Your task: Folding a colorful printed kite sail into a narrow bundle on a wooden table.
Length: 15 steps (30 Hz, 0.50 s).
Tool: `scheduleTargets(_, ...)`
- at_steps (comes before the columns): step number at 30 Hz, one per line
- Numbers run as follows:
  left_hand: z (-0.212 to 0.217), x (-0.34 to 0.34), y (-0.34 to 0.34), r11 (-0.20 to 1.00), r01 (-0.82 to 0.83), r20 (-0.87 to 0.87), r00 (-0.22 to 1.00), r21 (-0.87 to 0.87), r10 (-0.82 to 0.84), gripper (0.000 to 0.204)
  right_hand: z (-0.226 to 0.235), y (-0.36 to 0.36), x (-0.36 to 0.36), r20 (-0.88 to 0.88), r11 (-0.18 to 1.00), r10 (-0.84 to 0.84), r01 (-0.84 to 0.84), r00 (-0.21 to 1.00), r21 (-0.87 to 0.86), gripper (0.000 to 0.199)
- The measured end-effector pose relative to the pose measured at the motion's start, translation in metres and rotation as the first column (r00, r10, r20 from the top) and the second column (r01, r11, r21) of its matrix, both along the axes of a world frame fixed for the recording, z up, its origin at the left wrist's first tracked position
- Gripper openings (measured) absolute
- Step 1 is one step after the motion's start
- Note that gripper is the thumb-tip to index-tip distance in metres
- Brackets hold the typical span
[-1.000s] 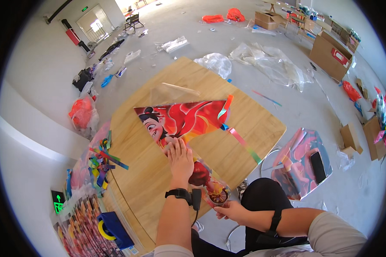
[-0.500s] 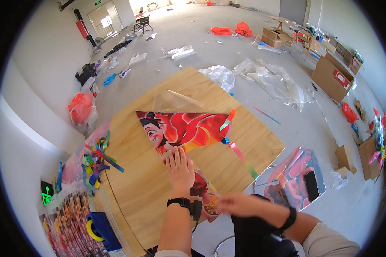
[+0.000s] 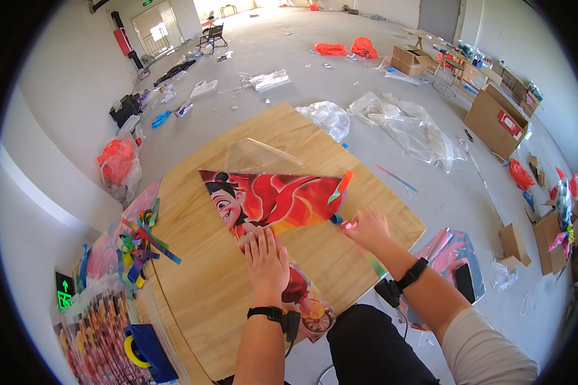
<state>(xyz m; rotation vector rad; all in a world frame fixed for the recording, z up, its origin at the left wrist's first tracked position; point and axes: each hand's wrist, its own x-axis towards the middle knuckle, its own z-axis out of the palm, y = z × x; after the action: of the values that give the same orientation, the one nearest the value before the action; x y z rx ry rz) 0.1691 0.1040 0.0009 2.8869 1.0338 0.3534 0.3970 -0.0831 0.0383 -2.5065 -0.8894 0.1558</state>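
A printed plastic kite sheet (image 3: 282, 196) in red and orange, with a cartoon character on it, lies on the wooden table. Its lower part runs toward me, past the table's near edge. My left hand (image 3: 266, 263) presses flat on it, fingers stretched out. At the sheet's right corner, the fingertips of my right hand (image 3: 367, 230) are closed on a multicoloured ribbon (image 3: 375, 264), whose green end trails toward the table edge. Another ribbon piece, orange and green (image 3: 341, 186), sits on the sheet's upper right corner.
Loose coloured ribbons (image 3: 138, 247) hang at the table's left edge, near a stack of printed sheets (image 3: 99, 340) with a yellow tape roll (image 3: 133, 353). Clear film (image 3: 263, 156) lies behind the kite sheet. A phone (image 3: 464, 282) rests at right. Plastic wrap (image 3: 404, 128) and cartons (image 3: 498, 122) litter the floor.
My right hand has moved from the sheet's near end up and right to the ribbon at its right corner. My left hand stays pressed on the sheet.
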Motion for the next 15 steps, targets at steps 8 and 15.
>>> scheduleTargets(8,0.004,0.002,-0.001,1.0,0.004,0.01,1.0,0.001,-0.004,0.068,0.003,-0.063,-0.008,-0.212,0.993,0.081,-0.097,0.974,-0.067,0.03)
scheduleTargets(15,0.003,-0.001,0.0,1.0,-0.01,0.002,1.0,-0.007,0.01,0.071,0.027,-0.12,-0.024,-0.102,0.958,0.13,-0.152,0.986,-0.242,0.03)
